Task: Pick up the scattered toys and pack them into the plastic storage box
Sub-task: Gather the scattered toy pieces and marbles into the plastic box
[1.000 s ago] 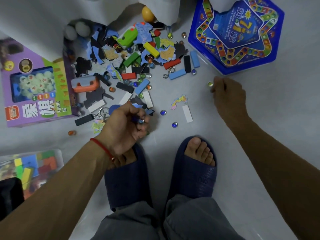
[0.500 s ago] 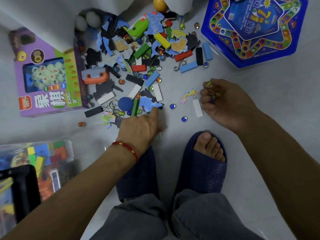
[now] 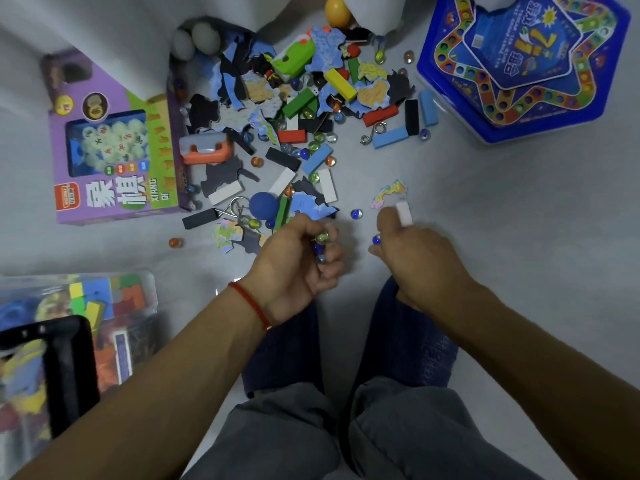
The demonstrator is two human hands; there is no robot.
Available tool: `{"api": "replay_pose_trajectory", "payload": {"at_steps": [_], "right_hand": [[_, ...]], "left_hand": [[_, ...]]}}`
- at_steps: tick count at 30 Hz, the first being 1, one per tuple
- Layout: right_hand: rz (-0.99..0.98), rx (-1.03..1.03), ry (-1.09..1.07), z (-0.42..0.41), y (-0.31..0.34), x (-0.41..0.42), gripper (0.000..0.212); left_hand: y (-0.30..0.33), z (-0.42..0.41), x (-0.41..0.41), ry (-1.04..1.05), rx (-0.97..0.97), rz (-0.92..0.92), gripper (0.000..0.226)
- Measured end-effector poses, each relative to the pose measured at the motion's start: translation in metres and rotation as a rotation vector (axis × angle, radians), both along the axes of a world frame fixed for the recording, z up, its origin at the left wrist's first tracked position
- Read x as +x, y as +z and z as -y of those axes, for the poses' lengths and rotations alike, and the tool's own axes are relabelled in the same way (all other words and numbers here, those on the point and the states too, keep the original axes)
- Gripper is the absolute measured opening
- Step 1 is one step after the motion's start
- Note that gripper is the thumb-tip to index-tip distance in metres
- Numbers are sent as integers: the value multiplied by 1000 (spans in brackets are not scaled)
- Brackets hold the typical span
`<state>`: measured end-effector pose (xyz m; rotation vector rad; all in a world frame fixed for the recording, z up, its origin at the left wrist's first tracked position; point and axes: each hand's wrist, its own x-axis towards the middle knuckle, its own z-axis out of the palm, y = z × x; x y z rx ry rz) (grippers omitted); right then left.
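Observation:
A heap of scattered toys [image 3: 311, 109] covers the grey floor ahead: coloured wooden blocks, foam puzzle pieces, glass marbles and metal wire puzzles. My left hand [image 3: 298, 265] is curled round several marbles [image 3: 320, 245] just in front of the heap. My right hand [image 3: 415, 258] is close beside it, fingers curled, with a blue marble [image 3: 375, 240] at its fingertips and a white block [image 3: 404, 213] at its far edge. A loose blue marble [image 3: 356, 213] lies on the floor between the hands. The clear plastic storage box [image 3: 104, 306], partly filled with coloured pieces, stands at the lower left.
A purple chess game box [image 3: 114, 140] lies left of the heap. A blue hexagonal board-game box [image 3: 519, 64] sits at the upper right. My feet in dark blue slippers [image 3: 415, 341] are under the hands. A black object [image 3: 69, 368] rests on the storage box. An orange marble [image 3: 175, 242] lies apart.
My left hand has curled round marbles it reached for. My right hand moved left and nearer to me, to the white block and blue marble.

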<state>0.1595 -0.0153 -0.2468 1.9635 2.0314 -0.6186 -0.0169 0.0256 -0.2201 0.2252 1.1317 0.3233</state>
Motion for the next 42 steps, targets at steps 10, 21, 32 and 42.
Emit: {"api": "replay_pose_trajectory", "payload": {"at_steps": [10, 21, 32, 42], "right_hand": [[-948, -566, -565, -36, 102, -40, 23], [-1107, -966, -268, -52, 289, -249, 22], [-762, -775, -138, -12, 279, -310, 30], [-408, -345, -126, -81, 254, -94, 27]], "left_hand": [[95, 26, -54, 418, 52, 83, 25], [203, 122, -262, 934, 174, -197, 36], [229, 160, -288, 887, 232, -494, 13], [207, 89, -149, 444, 601, -542, 17]]}}
